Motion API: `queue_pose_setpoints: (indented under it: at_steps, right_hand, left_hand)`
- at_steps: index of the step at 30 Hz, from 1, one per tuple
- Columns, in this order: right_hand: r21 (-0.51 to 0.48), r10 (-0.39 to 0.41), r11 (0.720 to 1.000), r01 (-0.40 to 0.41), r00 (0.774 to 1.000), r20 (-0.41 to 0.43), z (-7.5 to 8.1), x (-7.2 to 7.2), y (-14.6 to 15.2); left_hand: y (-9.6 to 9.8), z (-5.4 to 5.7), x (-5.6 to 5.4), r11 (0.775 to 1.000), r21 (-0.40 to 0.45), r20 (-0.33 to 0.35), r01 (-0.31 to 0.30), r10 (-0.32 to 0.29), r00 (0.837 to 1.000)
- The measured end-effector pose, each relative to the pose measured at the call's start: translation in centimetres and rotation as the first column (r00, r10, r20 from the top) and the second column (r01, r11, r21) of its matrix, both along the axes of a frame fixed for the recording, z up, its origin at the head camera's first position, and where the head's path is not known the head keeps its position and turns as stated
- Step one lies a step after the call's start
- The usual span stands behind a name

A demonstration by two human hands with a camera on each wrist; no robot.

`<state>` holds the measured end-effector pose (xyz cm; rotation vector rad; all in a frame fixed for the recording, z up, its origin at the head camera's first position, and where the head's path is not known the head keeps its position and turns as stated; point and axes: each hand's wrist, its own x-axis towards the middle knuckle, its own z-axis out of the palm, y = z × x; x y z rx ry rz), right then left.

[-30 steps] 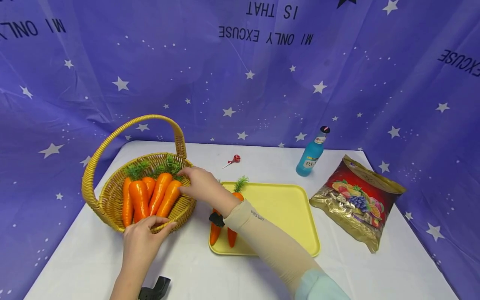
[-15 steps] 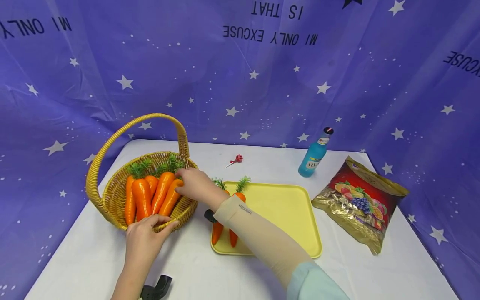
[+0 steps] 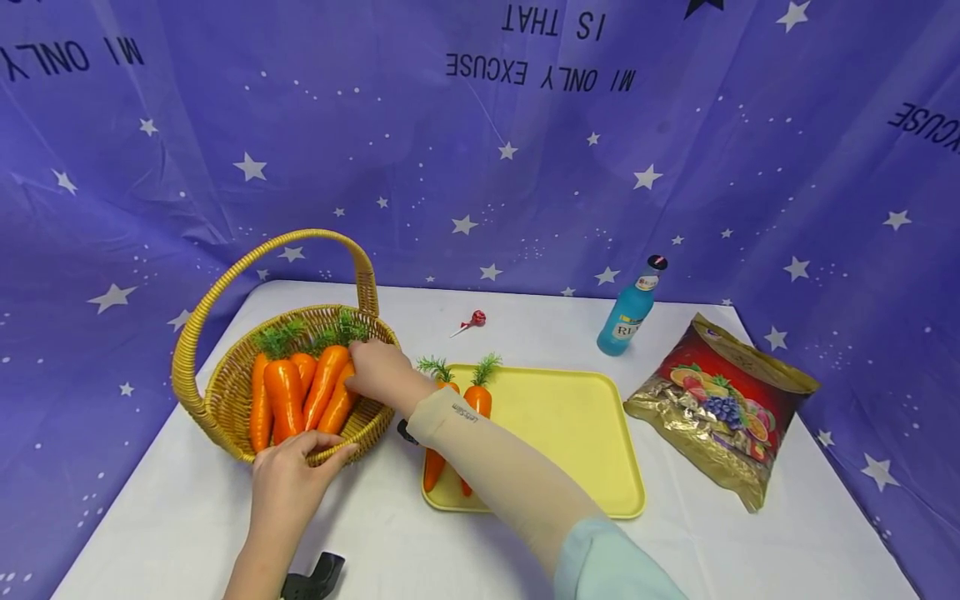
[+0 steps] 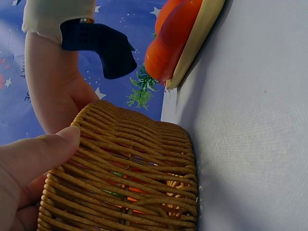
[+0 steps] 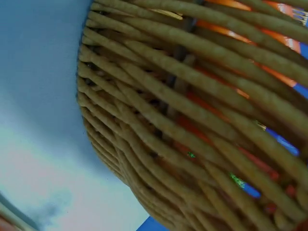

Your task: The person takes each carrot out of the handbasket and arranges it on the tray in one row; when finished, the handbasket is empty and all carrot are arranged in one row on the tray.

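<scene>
A yellow wicker basket [image 3: 363,440] with a tall handle stands at the table's left, several orange carrots [image 3: 285,396] with green tops lying inside. At its near rim, my left hand [image 3: 288,475] grips the weave; the left wrist view shows the thumb on the outer wall [image 4: 120,163]. My right hand [image 3: 386,375] reaches over the right rim and holds the rightmost carrot [image 3: 337,407] near its top, its fingertips partly hidden. Only the basket's woven side [image 5: 159,96] fills most of the right wrist view.
Right of the basket lies a yellow tray [image 3: 562,433] with two carrots [image 3: 478,402], partly behind the right forearm. A red lollipop [image 3: 477,318] is farther back. A blue bottle [image 3: 624,321] and a red-and-gold bag [image 3: 720,404] occupy the right side.
My right hand has shifted slightly left, deeper into the basket, and the rightmost carrot has moved left against its neighbour. The left hand keeps its place on the rim.
</scene>
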<state>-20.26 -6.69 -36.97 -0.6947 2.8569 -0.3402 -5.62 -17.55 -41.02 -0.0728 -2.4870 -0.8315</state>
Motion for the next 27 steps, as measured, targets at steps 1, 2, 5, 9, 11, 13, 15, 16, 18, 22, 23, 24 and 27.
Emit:
queue_pose_setpoints:
  at_steps: [1,2,5,9,11,13,15,16,18,22,23,24,27]
  right_hand:
    - [0.007,-0.002,1.0,0.002,1.0,-0.002,-0.1,0.0,-0.1]
    - [0.012,-0.002,1.0,0.002,1.0,-0.004,-0.1,-0.1,-0.2]
    - [0.024,-0.005,1.0,0.005,1.0,-0.01,-0.4,-0.3,-0.5]
    - [0.026,-0.014,1.0,0.014,1.0,-0.006,-0.8,-0.4,-0.8]
    - [0.016,-0.016,1.0,0.016,1.0,-0.003,-0.8,-0.5,-1.0]
    - [0.007,-0.016,1.0,0.016,1.0,-0.001,-0.7,-0.4,-1.0]
    - [-0.006,-0.02,1.0,0.02,1.0,0.001,-0.7,-0.4,-1.0]
    - [-0.012,-0.02,1.0,0.02,1.0,0.002,-0.7,-0.4,-1.0]
    - [-0.023,-0.021,1.0,0.021,1.0,0.01,-0.7,-0.4,-1.0]
    - [-0.04,-0.025,0.999,0.027,0.999,0.041,-0.9,-0.5,-1.2]
    - [-0.044,-0.029,0.999,0.031,0.998,0.053,-1.0,-0.5,-1.3]
    - [-0.047,-0.04,0.998,0.043,0.997,0.065,-1.1,-0.5,-1.3]
    - [-0.06,-0.065,0.996,0.071,0.994,0.091,-1.4,-0.6,-1.6]
  left_hand:
    - [0.0,0.0,0.0,1.0,-0.001,-0.002,0.0,0.0,1.0]
    - [0.0,0.0,0.0,1.0,-0.001,-0.003,0.0,0.0,1.0]
    - [0.0,-0.1,0.0,1.0,0.001,-0.003,-0.004,0.004,1.0]
    - [0.0,0.0,0.0,1.0,0.001,-0.004,-0.005,0.005,1.0]
    - [0.0,0.0,0.0,1.0,0.0,-0.006,-0.004,0.004,1.0]
    - [0.1,0.0,0.0,1.0,-0.002,-0.008,-0.003,0.003,1.0]
    - [0.1,0.0,0.0,1.0,-0.003,-0.011,-0.002,0.002,1.0]
    - [0.1,0.0,0.0,1.0,-0.003,-0.011,-0.001,0.001,1.0]
    - [0.1,-0.1,0.0,1.0,-0.004,-0.013,0.001,-0.001,1.0]
    - [0.0,-0.1,0.0,1.0,-0.004,-0.011,0.0,0.0,1.0]
    - [0.0,-0.1,0.0,1.0,-0.005,-0.01,-0.001,0.001,1.0]
    - [0.0,-0.1,0.0,1.0,-0.005,-0.008,-0.002,0.002,1.0]
    - [0.0,-0.1,0.1,1.0,-0.008,-0.008,-0.003,0.003,1.0]
